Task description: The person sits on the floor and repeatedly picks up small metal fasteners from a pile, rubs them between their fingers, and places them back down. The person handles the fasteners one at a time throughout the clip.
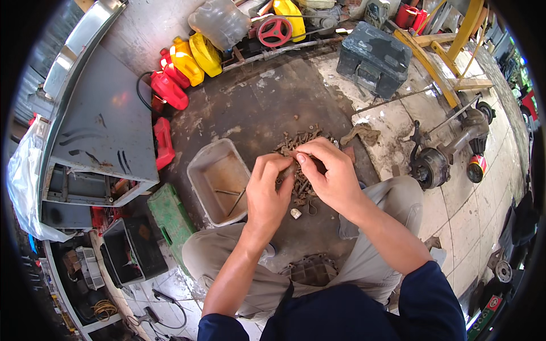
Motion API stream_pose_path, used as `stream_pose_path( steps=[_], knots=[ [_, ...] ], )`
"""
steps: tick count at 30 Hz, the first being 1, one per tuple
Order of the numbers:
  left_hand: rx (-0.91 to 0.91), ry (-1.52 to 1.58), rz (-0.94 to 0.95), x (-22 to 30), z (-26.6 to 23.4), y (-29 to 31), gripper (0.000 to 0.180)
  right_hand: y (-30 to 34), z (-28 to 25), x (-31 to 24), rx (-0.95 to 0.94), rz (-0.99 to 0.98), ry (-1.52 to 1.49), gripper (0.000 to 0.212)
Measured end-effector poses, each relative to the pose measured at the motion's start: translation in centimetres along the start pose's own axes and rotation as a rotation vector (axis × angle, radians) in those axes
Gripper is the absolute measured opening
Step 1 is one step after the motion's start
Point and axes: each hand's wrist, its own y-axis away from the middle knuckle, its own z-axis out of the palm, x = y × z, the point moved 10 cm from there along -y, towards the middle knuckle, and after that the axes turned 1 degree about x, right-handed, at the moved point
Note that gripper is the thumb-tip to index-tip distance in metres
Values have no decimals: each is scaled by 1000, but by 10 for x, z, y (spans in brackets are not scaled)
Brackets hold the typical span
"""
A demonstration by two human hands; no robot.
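**Small rusty part pinched over a cluttered floor**

I see both hands meet on one rusty bolt (291,168): left hand (267,190) and right hand (330,176) each hold it in a fingertip grip, just above the pile of rusty bolts (298,149). If greasy fingers slip, I judge it drops back among them, not into the tub (219,181) beside.

Setting: vehicle repair workshop, floor-level work area. Landmark = pile of rusty bolts (298,165) on oil-stained concrete. Left of pile: grimy plastic tub (219,181), then grey metal cabinet (99,128) w/ cluttered shelves. Behind pile: red and yellow jerrycans (182,65), red handwheel (274,31), dark tool case (373,57). Right of pile: axle assembly w/ hub (449,150), yellow steel frame (438,68).
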Motion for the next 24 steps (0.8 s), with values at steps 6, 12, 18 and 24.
stream_pose_path(
  steps=[6,12,18,24],
  knots=[
    [61,45,-31,-5,-2,-1,21,1,1,15,-5,125,-79,13],
    [-15,61,7,1,5,2,27,4,3,31,-11,272,-249,16],
    [2,147,-22,1,4,2,26,1,2,17,-2,210,-307,19],
    [19,147,-23,-3,3,4,25,0,1,5,-2,57,-164,21]
  ],
)
